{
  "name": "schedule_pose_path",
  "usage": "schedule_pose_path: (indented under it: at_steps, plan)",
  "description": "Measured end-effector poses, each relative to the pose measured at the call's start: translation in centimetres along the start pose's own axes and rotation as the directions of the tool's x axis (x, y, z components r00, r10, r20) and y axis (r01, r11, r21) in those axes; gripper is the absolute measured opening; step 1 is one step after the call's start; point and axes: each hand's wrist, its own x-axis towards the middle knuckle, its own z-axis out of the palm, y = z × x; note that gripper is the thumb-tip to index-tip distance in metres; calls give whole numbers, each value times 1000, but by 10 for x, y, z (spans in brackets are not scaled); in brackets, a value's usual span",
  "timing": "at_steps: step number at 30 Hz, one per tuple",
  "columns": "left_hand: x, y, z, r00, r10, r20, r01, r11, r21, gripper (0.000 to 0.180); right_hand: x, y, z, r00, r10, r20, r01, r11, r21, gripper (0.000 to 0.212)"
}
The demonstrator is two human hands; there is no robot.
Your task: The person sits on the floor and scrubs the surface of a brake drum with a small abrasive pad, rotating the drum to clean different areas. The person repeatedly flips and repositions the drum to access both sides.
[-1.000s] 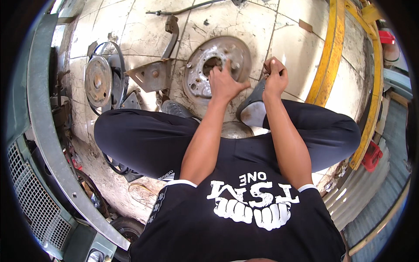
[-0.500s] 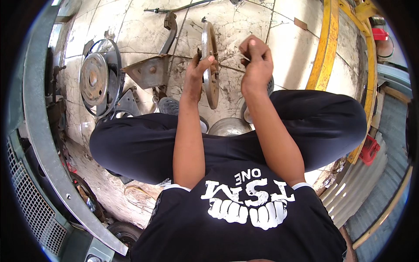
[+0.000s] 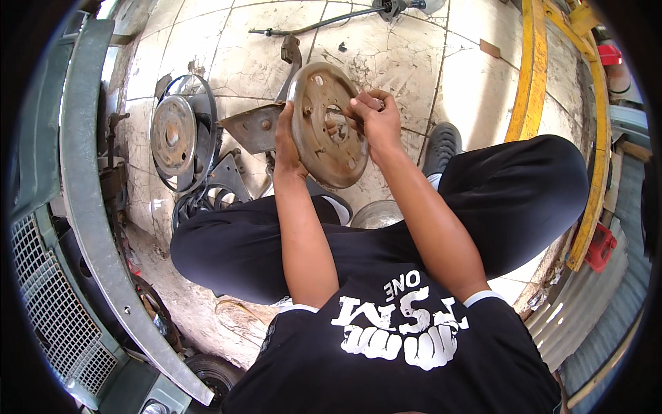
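I hold a round rusty metal backing plate [image 3: 324,148] tilted up in front of me, above the tiled floor. My left hand [image 3: 284,141] grips its left rim from behind. My right hand [image 3: 374,117] is closed at the plate's central hole, pinching something small and thin that I cannot make out. My crossed legs in black trousers lie below the plate.
A rusty drum with wheel parts [image 3: 176,134] and a metal bracket [image 3: 254,127] lie on the floor to the left. A long rod [image 3: 310,24] lies at the top. A yellow frame [image 3: 531,83] runs down the right side, a grey vehicle bumper and grille [image 3: 89,228] down the left.
The plate lay flat on the floor a second ago. I have lifted it, turned it through edge-on, and now its face tilts toward me, with my right hand at its centre.
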Motion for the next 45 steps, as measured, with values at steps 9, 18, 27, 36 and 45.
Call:
schedule_pose_path:
  at_steps: [9,18,27,36,45]
  plan:
    - [-34,-29,11,989,45,-144,-73,979,-193,61,27,54,-26,916,-114,383,357,665,-656,39]
    - [-79,-34,24,975,-133,-180,20,852,-523,66,-18,22,-25,843,167,511,282,672,-684,42]
    - [-78,-62,10,969,-165,-185,30,819,-573,75,-44,28,-42,829,185,528,422,413,-807,40]
    - [-77,-66,11,970,-179,-166,42,794,-607,79,-46,39,-41,855,209,475,389,348,-853,40]
    - [-68,-87,-18,974,-168,-153,54,826,-561,80,-17,59,-46,823,388,415,162,540,-826,32]
